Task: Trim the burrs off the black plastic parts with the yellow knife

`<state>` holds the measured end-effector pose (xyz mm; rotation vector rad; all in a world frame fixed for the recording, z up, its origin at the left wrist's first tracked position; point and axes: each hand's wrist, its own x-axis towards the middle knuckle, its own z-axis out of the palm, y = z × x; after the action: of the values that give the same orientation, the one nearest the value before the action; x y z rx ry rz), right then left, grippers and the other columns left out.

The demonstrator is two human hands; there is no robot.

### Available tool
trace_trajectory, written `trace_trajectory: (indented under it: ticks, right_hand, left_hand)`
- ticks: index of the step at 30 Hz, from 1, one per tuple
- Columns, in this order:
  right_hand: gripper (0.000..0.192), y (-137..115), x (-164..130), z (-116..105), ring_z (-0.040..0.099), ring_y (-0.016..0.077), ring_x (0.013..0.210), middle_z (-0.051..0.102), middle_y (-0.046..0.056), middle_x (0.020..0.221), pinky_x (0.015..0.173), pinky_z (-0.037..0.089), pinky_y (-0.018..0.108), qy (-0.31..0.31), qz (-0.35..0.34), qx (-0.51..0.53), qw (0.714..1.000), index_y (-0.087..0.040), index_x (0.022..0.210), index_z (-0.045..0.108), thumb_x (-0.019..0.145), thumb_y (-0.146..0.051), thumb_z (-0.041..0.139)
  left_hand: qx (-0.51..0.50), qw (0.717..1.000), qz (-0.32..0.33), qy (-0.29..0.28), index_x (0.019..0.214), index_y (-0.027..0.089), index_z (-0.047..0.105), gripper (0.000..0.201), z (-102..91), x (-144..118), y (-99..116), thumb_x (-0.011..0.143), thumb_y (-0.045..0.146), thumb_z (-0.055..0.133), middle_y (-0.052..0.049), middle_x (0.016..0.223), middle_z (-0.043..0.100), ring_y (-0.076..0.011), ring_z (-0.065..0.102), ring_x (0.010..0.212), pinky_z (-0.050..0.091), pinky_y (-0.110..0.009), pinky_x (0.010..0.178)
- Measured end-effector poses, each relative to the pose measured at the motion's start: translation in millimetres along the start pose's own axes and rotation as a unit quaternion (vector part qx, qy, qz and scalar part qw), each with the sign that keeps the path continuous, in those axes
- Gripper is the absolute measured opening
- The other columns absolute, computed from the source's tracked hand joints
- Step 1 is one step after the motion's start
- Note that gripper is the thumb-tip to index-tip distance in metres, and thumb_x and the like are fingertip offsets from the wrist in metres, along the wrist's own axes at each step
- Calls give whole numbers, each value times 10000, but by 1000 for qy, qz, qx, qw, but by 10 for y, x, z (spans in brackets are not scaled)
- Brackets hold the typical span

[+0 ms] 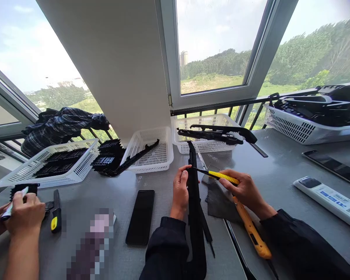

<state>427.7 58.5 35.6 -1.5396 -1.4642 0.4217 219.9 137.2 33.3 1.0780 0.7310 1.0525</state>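
Left hand (pixel 181 190) grips the long black plastic strip (pixel 196 217); right hand (pixel 243 188) pinches a yellow knife (pixel 221 177) at its edge, mid-trim; next needs a steady stroke.

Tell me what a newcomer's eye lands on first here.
At centre, the left hand grips a long black plastic strip while the right hand sets a yellow knife against it. Behind, white baskets of black parts line the window; at far left a co-worker's hand works.
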Motion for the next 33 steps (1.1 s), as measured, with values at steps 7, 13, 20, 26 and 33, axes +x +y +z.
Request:
trace_trajectory:
  ticks: [7, 13, 20, 26, 33]
  right_hand:
    - [305, -13, 1, 33, 622, 162, 671, 733, 15, 793, 623, 461, 253, -11, -5, 0, 1000, -194, 951, 767, 920, -456, 615]
    - [305, 15, -11, 54, 640, 169, 716, 739, 18, 829, 660, 482, 254, -14, -5, 5, 1000, -195, 979, 760, 939, -462, 618]
    - [294, 66, -15, 77, 657, 177, 772, 749, 19, 888, 702, 496, 260, -28, -3, 9, 1000, -201, 1017, 754, 955, -456, 621]
    - [284, 64, -16, 76, 679, 182, 783, 758, 17, 914, 711, 512, 268, -36, 5, 23, 999, -214, 1029, 755, 942, -454, 630]
    - [269, 86, 9, 122, 713, 224, 954, 766, 37, 1035, 889, 544, 329, -11, -17, 22, 1000, -239, 1084, 761, 921, -434, 672]
  left_hand:
    - [3, 1000, 0, 1, 1191, 224, 644, 426, 10, -1, 3, 972, 580, 562, -7, 691, 700, -150, 598, 546, 479, -237, 514]
    - [16, 1000, 9, -7, 1261, 240, 619, 408, 33, -19, 7, 981, 531, 554, -7, 780, 692, -179, 676, 633, 535, -265, 565]
    - [44, 999, 9, -24, 1332, 241, 551, 405, 45, -45, -7, 1003, 476, 534, 12, 757, 682, -160, 638, 599, 526, -257, 580]
    - [44, 999, 9, -16, 1357, 255, 520, 429, 46, -50, -4, 998, 487, 560, 38, 751, 633, -138, 612, 590, 512, -244, 595]
    - [116, 992, 40, 2, 1266, 261, 525, 409, 31, -56, -52, 1004, 575, 528, 51, 636, 614, -129, 485, 496, 380, -229, 504]
